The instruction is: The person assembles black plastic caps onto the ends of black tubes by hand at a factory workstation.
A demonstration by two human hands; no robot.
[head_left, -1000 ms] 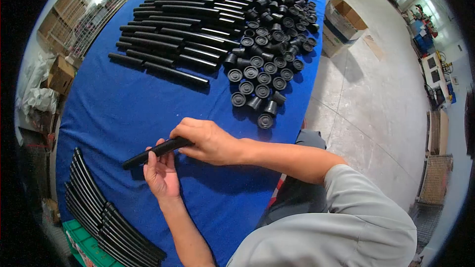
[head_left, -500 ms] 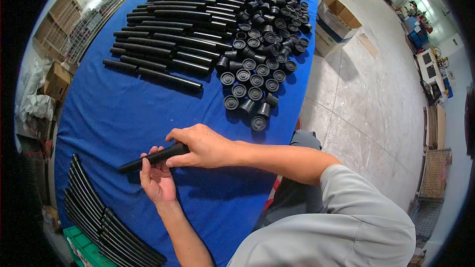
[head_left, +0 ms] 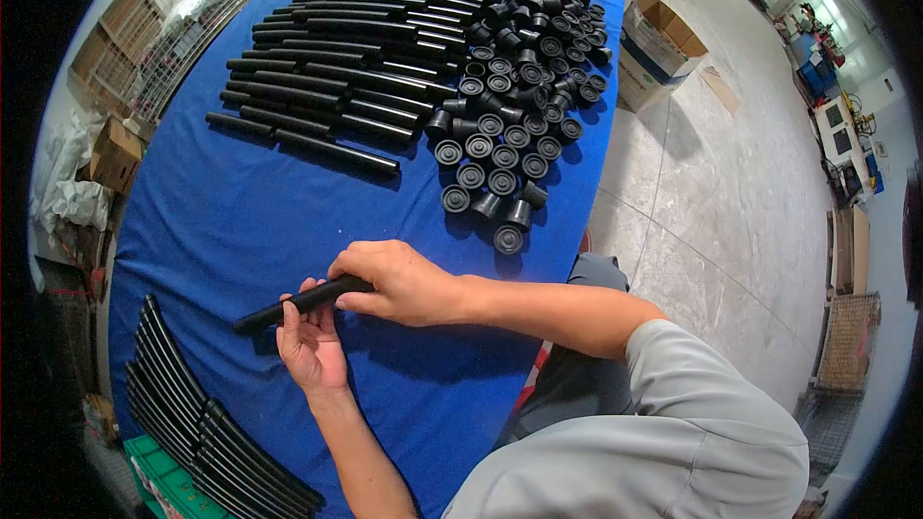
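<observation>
A black tube is held slanting over the blue cloth, its lower end toward the left. My left hand grips it around the middle from below, thumb and fingers on either side. My right hand is closed around the upper right end, which the fingers hide. Beyond my hands, many similar black tubes lie in rows, part matte and part shiny. Beside them is a heap of black rubber tips, several with ringed bottoms facing up.
At the lower left, more black tubes lie fanned out by a green crate. The blue cloth covers the table. An open cardboard box stands on the floor to the right.
My right hand's fingers have closed in tighter around the tube's end. Both hands still hold the tube in nearly the same place. The view has shifted slightly.
</observation>
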